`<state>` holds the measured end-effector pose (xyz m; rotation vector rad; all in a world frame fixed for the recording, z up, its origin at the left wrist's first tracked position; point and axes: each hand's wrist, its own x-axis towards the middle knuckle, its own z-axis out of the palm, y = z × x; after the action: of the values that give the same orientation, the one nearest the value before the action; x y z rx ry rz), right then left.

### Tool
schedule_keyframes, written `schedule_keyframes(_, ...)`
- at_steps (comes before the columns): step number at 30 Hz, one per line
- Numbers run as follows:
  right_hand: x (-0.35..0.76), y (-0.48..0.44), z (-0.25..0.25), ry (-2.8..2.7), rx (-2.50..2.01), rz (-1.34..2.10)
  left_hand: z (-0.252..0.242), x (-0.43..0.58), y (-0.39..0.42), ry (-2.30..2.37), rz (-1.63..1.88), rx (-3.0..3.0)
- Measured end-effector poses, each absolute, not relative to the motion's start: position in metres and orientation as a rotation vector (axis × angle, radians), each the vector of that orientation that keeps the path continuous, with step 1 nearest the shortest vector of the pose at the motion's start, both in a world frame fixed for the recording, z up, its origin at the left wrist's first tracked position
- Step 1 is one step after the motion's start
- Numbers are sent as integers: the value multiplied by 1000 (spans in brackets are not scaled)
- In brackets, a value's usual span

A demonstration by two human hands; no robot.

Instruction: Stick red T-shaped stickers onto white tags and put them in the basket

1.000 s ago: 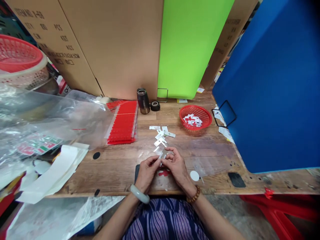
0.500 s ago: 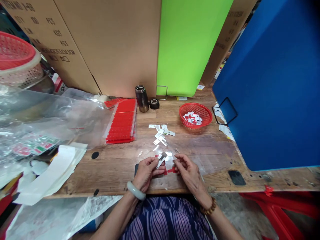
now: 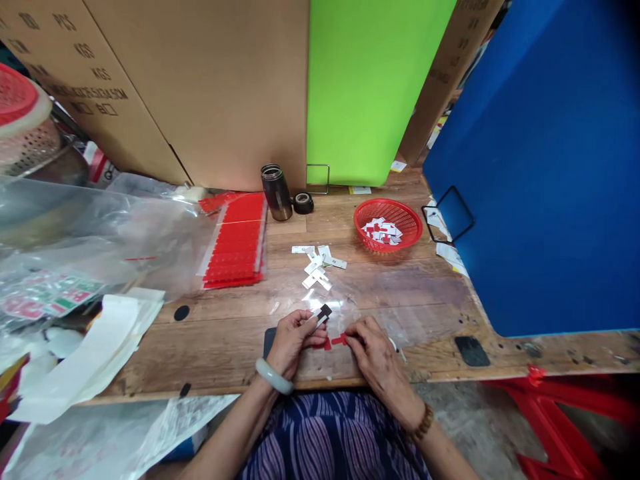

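Note:
My left hand (image 3: 294, 341) is closed on a small white piece with a dark end (image 3: 324, 312), gripped between thumb and fingers and tilted up to the right. Fingers of my right hand (image 3: 373, 350) are pinched together at the end of a small red T-shaped piece (image 3: 340, 339) lying on the clear plastic sheet. More red shows just below my left fingertips. Beyond my hands, several small white pieces (image 3: 315, 273) lie in a loose, overlapping pile. A red basket (image 3: 415, 223) behind them to the right holds several white and red pieces (image 3: 381, 231).
A stack of red sheets (image 3: 235, 247) with a band lies left of the pile. Behind stand an uncapped dark flask (image 3: 277, 193) and its black lid (image 3: 303, 203). Upright cardboard (image 3: 210, 93), a green board (image 3: 370, 93) and a blue board (image 3: 545, 187) border the table. Plastic bags crowd the left.
My right hand has come down and its fingers have closed at the red piece. The white piece in my left hand has turned slightly, its dark end showing darker. The view has shifted a little.

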<state>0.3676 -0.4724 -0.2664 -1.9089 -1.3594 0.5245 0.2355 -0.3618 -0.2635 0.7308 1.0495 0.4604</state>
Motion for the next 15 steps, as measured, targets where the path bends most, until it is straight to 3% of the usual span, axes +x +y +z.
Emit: schedule_keyframes(15, 360, -479, -284, -1332, -1844, 508, -274, 240, -365, 1080, 509, 753)
